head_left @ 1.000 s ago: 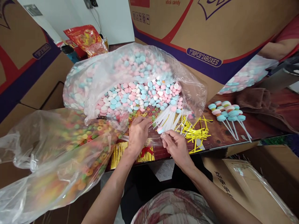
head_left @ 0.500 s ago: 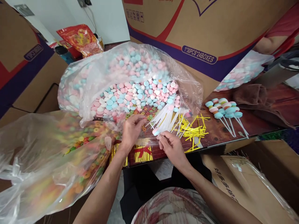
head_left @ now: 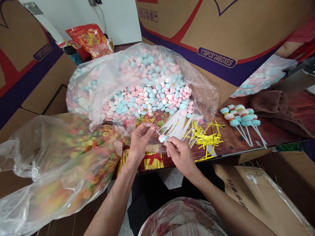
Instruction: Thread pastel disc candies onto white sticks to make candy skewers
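Observation:
My left hand (head_left: 140,141) pinches a small red ring gummy (head_left: 155,126) at the tip of a thin white stick. Pressed together, the fingers of my right hand (head_left: 181,154) grip that stick lower down. A pink, white and blue marshmallow (head_left: 162,138) is threaded on it between the two hands. Just beyond lies a fan of loose white sticks (head_left: 176,124), with gold twist ties (head_left: 208,137) to the right. An opened plastic bag of pastel marshmallows (head_left: 145,100) lies behind, and ring gummies (head_left: 159,119) show in front of it.
Several marshmallow skewers (head_left: 242,114) lie on the dark red table (head_left: 228,141) at right, near a brown cloth (head_left: 270,103). A clear bag of ring gummies (head_left: 98,170) hangs over the left edge. Large cardboard boxes (head_left: 172,19) stand behind; an open carton (head_left: 258,186) sits lower right.
My left hand has brought the red ring gummy to the stick's tip. The stick, more hidden before, now shows between the hands. The view has shifted slightly.

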Motion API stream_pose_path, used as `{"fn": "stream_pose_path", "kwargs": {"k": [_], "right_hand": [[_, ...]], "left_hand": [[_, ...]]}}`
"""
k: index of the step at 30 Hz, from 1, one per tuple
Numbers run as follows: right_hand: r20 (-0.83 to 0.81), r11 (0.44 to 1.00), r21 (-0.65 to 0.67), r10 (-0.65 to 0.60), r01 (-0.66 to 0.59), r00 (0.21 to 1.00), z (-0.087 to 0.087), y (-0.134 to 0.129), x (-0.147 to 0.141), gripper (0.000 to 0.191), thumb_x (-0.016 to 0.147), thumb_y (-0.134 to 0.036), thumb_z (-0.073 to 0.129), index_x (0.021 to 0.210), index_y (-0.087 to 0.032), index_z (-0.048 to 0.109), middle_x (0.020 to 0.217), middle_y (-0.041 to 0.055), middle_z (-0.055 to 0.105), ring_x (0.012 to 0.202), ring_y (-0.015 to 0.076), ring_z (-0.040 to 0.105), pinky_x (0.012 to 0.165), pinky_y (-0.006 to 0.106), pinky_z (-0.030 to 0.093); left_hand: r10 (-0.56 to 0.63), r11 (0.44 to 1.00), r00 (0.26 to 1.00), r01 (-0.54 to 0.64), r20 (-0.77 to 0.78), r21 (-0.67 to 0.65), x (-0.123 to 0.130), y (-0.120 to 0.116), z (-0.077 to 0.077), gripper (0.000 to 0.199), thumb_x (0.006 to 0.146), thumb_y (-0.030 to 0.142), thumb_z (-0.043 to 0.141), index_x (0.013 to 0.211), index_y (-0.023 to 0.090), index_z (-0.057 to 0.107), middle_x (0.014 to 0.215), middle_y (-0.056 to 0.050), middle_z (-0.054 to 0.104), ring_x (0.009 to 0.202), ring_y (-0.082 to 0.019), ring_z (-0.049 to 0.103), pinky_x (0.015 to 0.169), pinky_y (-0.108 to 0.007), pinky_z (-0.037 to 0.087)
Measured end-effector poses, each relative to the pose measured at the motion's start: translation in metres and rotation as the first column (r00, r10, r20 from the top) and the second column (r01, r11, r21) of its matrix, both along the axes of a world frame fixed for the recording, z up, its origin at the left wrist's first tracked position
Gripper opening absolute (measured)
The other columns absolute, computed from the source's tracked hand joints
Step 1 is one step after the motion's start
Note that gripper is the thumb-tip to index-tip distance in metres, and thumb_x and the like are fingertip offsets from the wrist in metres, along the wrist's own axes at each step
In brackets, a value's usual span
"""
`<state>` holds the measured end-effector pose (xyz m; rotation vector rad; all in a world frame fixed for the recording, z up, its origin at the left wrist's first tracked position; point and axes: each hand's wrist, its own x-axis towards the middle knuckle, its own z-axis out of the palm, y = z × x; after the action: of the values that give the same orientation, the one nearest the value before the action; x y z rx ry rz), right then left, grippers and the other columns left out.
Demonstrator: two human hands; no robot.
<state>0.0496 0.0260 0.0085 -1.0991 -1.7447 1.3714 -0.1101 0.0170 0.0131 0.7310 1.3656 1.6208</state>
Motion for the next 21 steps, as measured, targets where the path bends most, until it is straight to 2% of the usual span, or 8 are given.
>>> {"fn": "stream_pose_path", "kwargs": {"k": [3,5,9,15,21], "right_hand": [[-0.03,0.999,-0.041,-0.005,0.004,1.0,0.002,-0.001,-0.002,0.024,0.095,-0.031,0.05,0.075,-0.019,0.058,0.054,-0.0051,0.045,0.05,0.0111,0.041,0.051,0.024,0.033],[-0.083,0.998,-0.061,-0.019,0.014,0.996,0.002,-0.003,-0.004,0.023,0.095,-0.031,0.051,0.076,-0.02,0.057,0.055,-0.0052,0.045,0.05,0.0108,0.042,0.05,0.024,0.034],[-0.151,0.999,-0.048,-0.005,-0.002,0.989,-0.001,-0.006,-0.004,0.022,0.096,-0.033,0.051,0.079,-0.02,0.057,0.057,-0.0053,0.045,0.051,0.0107,0.042,0.052,0.024,0.034],[-0.091,1.0,0.007,0.03,-0.03,0.995,-0.003,-0.004,-0.003,0.024,0.097,-0.031,0.05,0.076,-0.02,0.055,0.057,-0.0051,0.045,0.052,0.011,0.042,0.053,0.025,0.034],[-0.054,0.999,-0.011,0.032,-0.032,0.998,-0.003,-0.001,-0.003,0.027,0.096,-0.03,0.05,0.071,-0.021,0.052,0.057,-0.0046,0.045,0.052,0.011,0.042,0.053,0.025,0.033]], "left_hand": [[0.034,0.999,0.992,-0.034,-0.125,0.007,0.006,-0.004,0.001,0.03,0.068,0.04,0.086,0.081,0.017,0.072,0.076,-0.002,0.072,0.069,-0.013,0.063,0.068,-0.025,0.051],[0.076,0.997,0.994,-0.075,-0.083,0.011,0.009,-0.005,0.001,0.031,0.069,0.041,0.086,0.083,0.017,0.072,0.078,-0.002,0.073,0.068,-0.013,0.065,0.068,-0.025,0.053],[0.139,0.99,0.984,-0.135,0.116,-0.042,0.01,-0.007,0.001,0.039,0.065,0.044,0.088,0.085,0.017,0.069,0.082,-0.003,0.075,0.066,-0.013,0.068,0.066,-0.026,0.056],[0.101,0.994,0.993,-0.099,0.058,-0.036,0.012,-0.01,-0.002,0.036,0.067,0.045,0.087,0.082,0.016,0.072,0.083,-0.004,0.075,0.074,-0.013,0.069,0.073,-0.027,0.06],[0.125,0.992,0.986,-0.121,0.111,-0.041,0.012,-0.011,-0.003,0.039,0.068,0.049,0.085,0.079,0.016,0.068,0.077,-0.001,0.071,0.067,-0.01,0.067,0.069,-0.023,0.059]]}}
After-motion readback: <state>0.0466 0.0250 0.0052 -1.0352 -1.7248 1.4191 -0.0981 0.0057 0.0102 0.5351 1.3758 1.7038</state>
